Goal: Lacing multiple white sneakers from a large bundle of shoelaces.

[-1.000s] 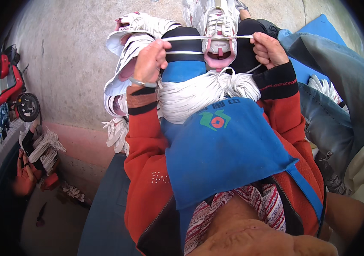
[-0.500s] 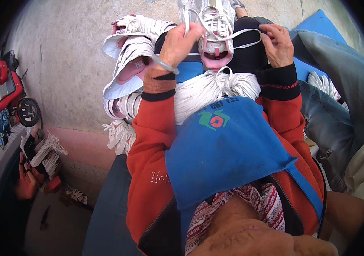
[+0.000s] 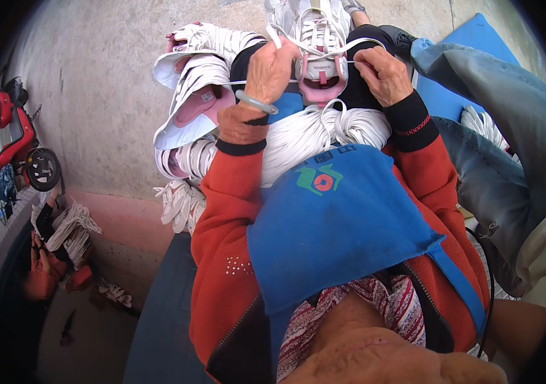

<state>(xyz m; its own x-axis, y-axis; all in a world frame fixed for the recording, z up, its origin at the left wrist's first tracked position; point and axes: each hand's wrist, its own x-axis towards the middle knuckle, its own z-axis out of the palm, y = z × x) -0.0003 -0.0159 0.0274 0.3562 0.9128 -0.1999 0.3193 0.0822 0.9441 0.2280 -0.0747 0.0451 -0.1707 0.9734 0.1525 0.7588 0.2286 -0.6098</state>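
Observation:
A white and pink sneaker (image 3: 319,66) lies between my knees at the top, its pink heel opening towards me. White shoelace (image 3: 311,48) crosses its tongue in rows, with loose loops spreading to both sides. My left hand (image 3: 271,72), a pale bangle at its wrist, is closed on the lace left of the shoe. Close by the shoe's right collar, my right hand (image 3: 385,75) has its fingers pinched on a lace. A thick bundle of white laces (image 3: 324,136) rests on my lap over the blue apron (image 3: 343,217).
Several white and pink shoes (image 3: 201,105) are stacked to my left. At right, a person's legs in denim (image 3: 497,70) are close to my arm, with more white laces (image 3: 485,126) beside them. A red scooter (image 3: 14,128) stands far left on concrete ground.
My right hand has come inward to the shoe's collar and its fingers have closed in. My left hand has shifted slightly towards me, still holding lace. The denim-clad legs have shifted.

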